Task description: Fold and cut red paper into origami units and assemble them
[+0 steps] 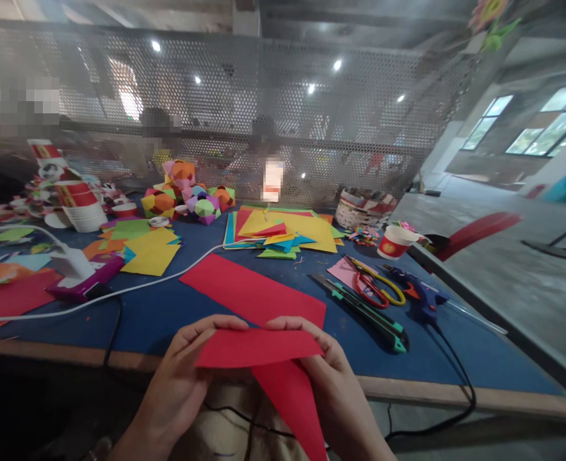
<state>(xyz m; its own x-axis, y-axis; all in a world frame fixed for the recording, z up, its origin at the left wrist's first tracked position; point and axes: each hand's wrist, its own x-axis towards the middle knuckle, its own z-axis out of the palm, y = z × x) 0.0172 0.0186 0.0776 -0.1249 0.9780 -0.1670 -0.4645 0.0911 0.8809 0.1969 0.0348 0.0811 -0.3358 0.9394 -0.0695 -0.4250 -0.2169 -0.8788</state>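
Observation:
Both of my hands grip a folded sheet of red paper (258, 349) just over the table's front edge. My left hand (180, 371) pinches its left end, with the fingers along the top edge. On the other end, my right hand (333, 378) is closed the same way, thumb underneath. A long red flap hangs down from the paper toward my lap. Beyond my hands, a flat red paper strip (258, 291) lies on the blue table. To its right rest a green and black utility knife (364, 314) and scissors (376, 285) with red and yellow handles.
A glue gun (424, 298) with a black cord lies at the right. Stacked coloured paper (312, 230) sits at the back, near folded paper balls (203, 205). A white cable (162, 280) crosses the table from a purple power strip (88, 278). Paper cups (79, 205) stand left.

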